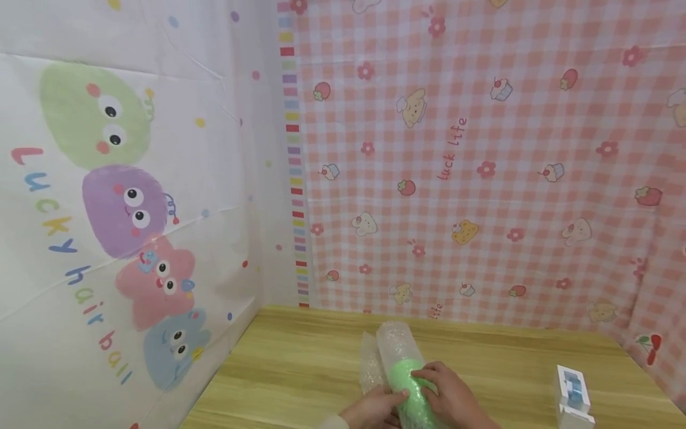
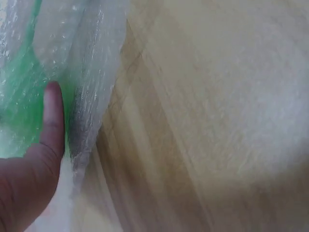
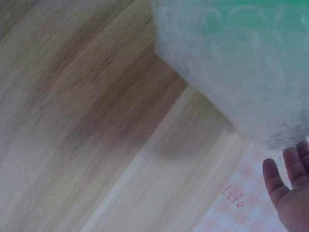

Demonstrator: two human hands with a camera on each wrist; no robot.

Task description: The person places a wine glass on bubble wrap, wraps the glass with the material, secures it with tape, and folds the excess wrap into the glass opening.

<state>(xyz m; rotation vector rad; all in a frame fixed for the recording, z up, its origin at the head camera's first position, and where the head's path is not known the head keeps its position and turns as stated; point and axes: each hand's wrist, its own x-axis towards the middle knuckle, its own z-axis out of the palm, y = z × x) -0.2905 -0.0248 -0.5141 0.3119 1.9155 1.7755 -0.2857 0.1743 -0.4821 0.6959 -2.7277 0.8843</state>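
Observation:
A bright green object (image 1: pixel 408 381) lies rolled inside clear bubble wrap (image 1: pixel 395 338) on the wooden table; the wrap hides its exact kind. A loose flap of wrap stands out on its left. My left hand (image 1: pixel 373 409) grips the roll from the left, thumb on top; in the left wrist view the thumb (image 2: pixel 54 116) lies along the wrap over the green. From the right, my right hand (image 1: pixel 452 398) holds the roll with bent fingers. In the right wrist view, fingertips of the right hand (image 3: pixel 292 193) touch the edge of the wrap.
To the right on the wooden table (image 1: pixel 300 351) stands a small white holder with a blue part (image 1: pixel 573 393). A white printed sheet (image 1: pixel 225 149) hangs at the left, and a pink checked cloth (image 1: pixel 455 196) hangs behind the table.

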